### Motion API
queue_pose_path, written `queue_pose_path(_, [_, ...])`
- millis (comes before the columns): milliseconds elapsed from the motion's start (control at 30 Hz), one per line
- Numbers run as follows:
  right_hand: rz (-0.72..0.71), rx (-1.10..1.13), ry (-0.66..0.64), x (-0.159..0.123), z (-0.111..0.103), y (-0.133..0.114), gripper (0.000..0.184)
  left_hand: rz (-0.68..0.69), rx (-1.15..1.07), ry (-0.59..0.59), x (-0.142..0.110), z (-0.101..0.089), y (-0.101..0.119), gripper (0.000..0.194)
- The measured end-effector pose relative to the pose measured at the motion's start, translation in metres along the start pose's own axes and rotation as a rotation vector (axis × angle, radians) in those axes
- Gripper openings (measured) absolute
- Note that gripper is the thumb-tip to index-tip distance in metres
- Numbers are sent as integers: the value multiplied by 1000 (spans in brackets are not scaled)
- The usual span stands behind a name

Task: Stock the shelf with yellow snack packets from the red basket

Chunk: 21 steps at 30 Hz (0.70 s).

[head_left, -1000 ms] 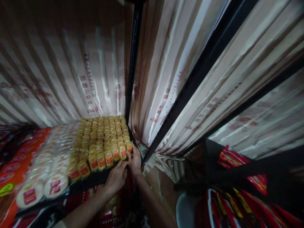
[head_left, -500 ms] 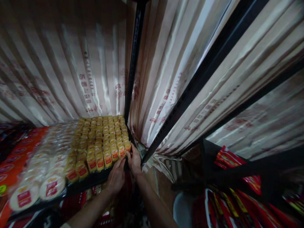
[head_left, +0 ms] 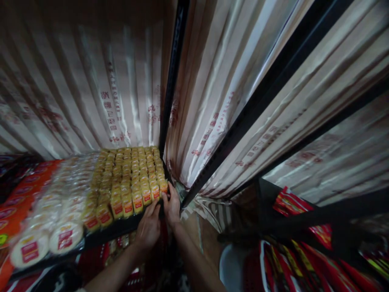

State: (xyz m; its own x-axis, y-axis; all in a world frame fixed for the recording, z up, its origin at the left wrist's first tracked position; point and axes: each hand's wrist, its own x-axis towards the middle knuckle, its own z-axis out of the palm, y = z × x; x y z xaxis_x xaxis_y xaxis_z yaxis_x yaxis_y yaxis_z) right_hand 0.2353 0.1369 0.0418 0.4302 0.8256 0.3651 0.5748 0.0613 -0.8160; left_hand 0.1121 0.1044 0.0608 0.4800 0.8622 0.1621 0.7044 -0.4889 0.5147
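Rows of small yellow packs [head_left: 131, 178] with red labels fill the right end of a dark shelf [head_left: 118, 230]. My left hand [head_left: 148, 227] rests on the shelf's front edge below the front row, fingers stretched up toward the packs. My right hand [head_left: 172, 206] is at the shelf's right corner, its fingers curled against the rightmost front yellow pack [head_left: 163, 186]. Whether it grips that pack is unclear.
Round white packs [head_left: 62, 211] with red labels and orange packs [head_left: 18, 198] lie left of the yellow ones. Long shiny beige wrapped bundles [head_left: 219, 101] with red print stand behind and to the right, between black shelf posts [head_left: 173, 81]. Red packages [head_left: 291, 247] lie at the lower right.
The view has shifted slightly. Both hands stay at the shelf's right front corner, with the left hand's fingers reaching a little higher toward the front row.
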Motion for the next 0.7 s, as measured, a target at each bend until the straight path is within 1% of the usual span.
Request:
queue_pose_path(167, [-28, -47, 7, -1, 2, 0, 40, -36, 43, -19, 0, -2, 2, 51])
queue_pose_path(333, [-56, -78, 31, 0, 4, 0, 40, -42, 42, 8, 1, -2, 1, 50])
queue_pose_path(400, [-52, -64, 21, 1, 4, -1, 40, -33, 40, 5, 0, -1, 0, 51])
queue_pose_path(533, [-34, -41, 30, 0, 6, 0, 41, -63, 45, -9, 0, -2, 0, 48])
queue_pose_path(600, [-5, -14, 52, -2, 7, 2, 44, -58, 27, -20, -1, -4, 2, 47])
queue_pose_path(700, [14, -18, 47, -6, 8, 6, 47, -43, -29, -36, -3, -9, 3, 45])
